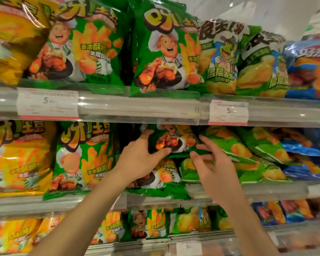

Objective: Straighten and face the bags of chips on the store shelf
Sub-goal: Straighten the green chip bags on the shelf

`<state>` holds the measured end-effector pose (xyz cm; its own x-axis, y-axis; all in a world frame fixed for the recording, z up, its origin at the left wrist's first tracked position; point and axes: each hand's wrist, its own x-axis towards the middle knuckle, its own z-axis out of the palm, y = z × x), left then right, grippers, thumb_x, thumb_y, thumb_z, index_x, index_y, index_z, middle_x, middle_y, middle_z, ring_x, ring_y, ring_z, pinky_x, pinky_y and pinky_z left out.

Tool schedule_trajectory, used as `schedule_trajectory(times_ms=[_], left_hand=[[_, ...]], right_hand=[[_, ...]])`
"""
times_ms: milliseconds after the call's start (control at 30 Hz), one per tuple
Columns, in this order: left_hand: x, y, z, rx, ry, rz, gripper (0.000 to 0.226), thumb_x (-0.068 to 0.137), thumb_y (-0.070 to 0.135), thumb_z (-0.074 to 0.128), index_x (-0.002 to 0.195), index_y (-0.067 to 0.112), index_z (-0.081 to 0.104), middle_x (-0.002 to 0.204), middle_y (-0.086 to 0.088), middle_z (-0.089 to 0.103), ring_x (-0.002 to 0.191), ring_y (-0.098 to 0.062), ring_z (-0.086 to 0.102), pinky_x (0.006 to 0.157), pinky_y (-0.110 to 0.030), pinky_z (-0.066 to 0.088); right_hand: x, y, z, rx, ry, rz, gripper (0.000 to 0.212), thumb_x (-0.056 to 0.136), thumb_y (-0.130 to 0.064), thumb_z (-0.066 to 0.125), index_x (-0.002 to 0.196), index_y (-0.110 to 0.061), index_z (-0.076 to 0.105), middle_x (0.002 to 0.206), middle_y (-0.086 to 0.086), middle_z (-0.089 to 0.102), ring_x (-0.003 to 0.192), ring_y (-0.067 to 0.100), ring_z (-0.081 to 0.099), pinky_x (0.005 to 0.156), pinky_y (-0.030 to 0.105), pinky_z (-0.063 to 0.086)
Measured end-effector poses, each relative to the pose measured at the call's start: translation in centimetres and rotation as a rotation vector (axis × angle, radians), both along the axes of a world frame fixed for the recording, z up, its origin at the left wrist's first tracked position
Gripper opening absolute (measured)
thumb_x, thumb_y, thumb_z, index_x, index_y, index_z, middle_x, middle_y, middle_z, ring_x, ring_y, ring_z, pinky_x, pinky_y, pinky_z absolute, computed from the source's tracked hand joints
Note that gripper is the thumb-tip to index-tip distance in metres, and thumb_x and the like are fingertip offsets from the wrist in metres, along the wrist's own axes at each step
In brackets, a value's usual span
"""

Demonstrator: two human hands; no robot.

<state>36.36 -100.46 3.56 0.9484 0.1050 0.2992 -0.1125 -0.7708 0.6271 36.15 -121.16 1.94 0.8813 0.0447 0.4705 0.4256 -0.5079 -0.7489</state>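
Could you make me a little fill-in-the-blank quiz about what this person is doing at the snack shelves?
1. The left hand grips a glossy ____ chip bag with a cartoon chef.
2. The right hand hovers beside that bag with its fingers ____.
3. That bag sits on the ____ of the three shelves.
4. Each white price label shows the digit ____.

Missing words: green; spread open; middle; 5
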Motion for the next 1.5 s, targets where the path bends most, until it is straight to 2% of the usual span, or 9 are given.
schedule_trajectory(times_ms=[200, 367, 500, 667, 767, 1067, 1233, 1367, 1500], left_hand=[[-2.7, 1.9, -0.1, -0.133, -0.048, -0.016, 0.079, 0.084, 0.065, 0.063, 0.150, 0.031, 0.038, 0.109, 0.015, 0.059, 0.105, -0.010, 0.062, 0.084, -0.026, 0.050], [-5.1, 4.0, -0.5, -0.211, -0.070, -0.050, 0.074, 0.081, 0.066, 0.063, 0.146, 0.040, 0.039, 0.106, 0.022, 0.059, 0.082, 0.000, 0.062, 0.070, -0.023, 0.053], [-6.0, 5.4, -0.9, -0.312, -0.036, -0.081, 0.072, 0.078, 0.070, 0.063, 0.142, 0.045, 0.042, 0.109, 0.017, 0.063, 0.092, -0.003, 0.065, 0.082, -0.035, 0.058], [-6.9, 6.2, -1.4, -0.397, 0.014, -0.183, 0.070, 0.070, 0.077, 0.063, 0.134, 0.056, 0.044, 0.113, 0.017, 0.064, 0.103, -0.001, 0.064, 0.085, -0.036, 0.058], [-7.5, 6.1, -1.0, -0.419, 0.056, -0.225, 0.065, 0.074, 0.074, 0.067, 0.132, 0.056, 0.044, 0.115, 0.014, 0.064, 0.104, 0.002, 0.063, 0.086, -0.033, 0.056], [-7.3, 5.4, 1.5, -0.430, 0.197, -0.108, 0.093, 0.073, 0.084, 0.045, 0.153, 0.044, 0.019, 0.120, 0.023, 0.047, 0.112, -0.008, 0.049, 0.094, -0.035, 0.041], [-7.7, 5.6, 0.7, -0.557, 0.174, -0.104, 0.099, 0.067, 0.087, 0.058, 0.151, 0.039, 0.032, 0.122, 0.022, 0.056, 0.112, -0.001, 0.055, 0.098, -0.031, 0.040], [-9.0, 6.6, 0.5, -0.671, 0.183, -0.101, 0.043, 0.085, 0.055, 0.064, 0.122, 0.048, 0.044, 0.106, 0.032, 0.054, 0.088, 0.017, 0.054, 0.077, -0.013, 0.039], [-10.4, 9.1, 0.0, -0.709, 0.126, -0.033, 0.079, 0.067, 0.069, 0.075, 0.137, 0.051, 0.043, 0.134, 0.021, 0.057, 0.123, -0.005, 0.055, 0.107, -0.035, 0.041]], right_hand=[[-0.2, 0.1, 0.3, 0.044, 0.037, -0.048, 0.046, 0.095, -0.040, 0.062, 0.139, -0.029, 0.054, 0.109, -0.009, 0.059, 0.091, -0.003, 0.059, 0.072, 0.015, 0.051], [-0.5, 1.5, 1.2, 0.085, 0.133, 0.014, 0.045, 0.089, -0.058, 0.059, 0.124, -0.031, 0.063, 0.107, -0.011, 0.067, 0.094, 0.002, 0.062, 0.075, 0.015, 0.048], [-0.7, 2.2, 2.6, 0.141, 0.216, 0.074, 0.037, 0.091, -0.059, 0.055, 0.108, -0.030, 0.069, 0.098, -0.013, 0.072, 0.095, 0.003, 0.064, 0.077, 0.018, 0.045], [0.8, 3.4, 4.0, 0.109, 0.467, 0.075, 0.067, 0.081, -0.078, 0.055, 0.129, -0.031, 0.061, 0.119, -0.013, 0.067, 0.115, 0.015, 0.061, 0.104, 0.035, 0.043], [0.9, 4.2, 4.5, 0.094, 0.514, 0.111, 0.071, 0.084, -0.074, 0.055, 0.139, -0.030, 0.054, 0.130, -0.012, 0.058, 0.128, 0.018, 0.053, 0.104, 0.033, 0.038], [-3.4, 3.3, 3.3, 0.195, 0.549, 0.206, 0.107, 0.053, -0.067, 0.076, 0.147, -0.028, 0.044, 0.109, -0.006, 0.076, 0.092, 0.015, 0.076, 0.093, 0.045, 0.057], [-5.8, 3.5, 2.9, 0.130, 0.580, 0.319, 0.086, 0.058, -0.062, 0.073, 0.138, -0.037, 0.052, 0.113, -0.010, 0.074, 0.094, 0.011, 0.075, 0.084, 0.035, 0.059], [-6.1, 5.0, 3.0, 0.133, 0.580, 0.404, 0.069, 0.061, -0.060, 0.077, 0.126, -0.044, 0.058, 0.118, -0.012, 0.072, 0.105, 0.011, 0.071, 0.095, 0.043, 0.056], [-6.2, 7.5, 3.5, 0.106, 0.588, 0.459, 0.054, 0.083, -0.041, 0.072, 0.133, -0.031, 0.053, 0.114, -0.007, 0.073, 0.092, 0.000, 0.071, 0.077, 0.022, 0.057]])
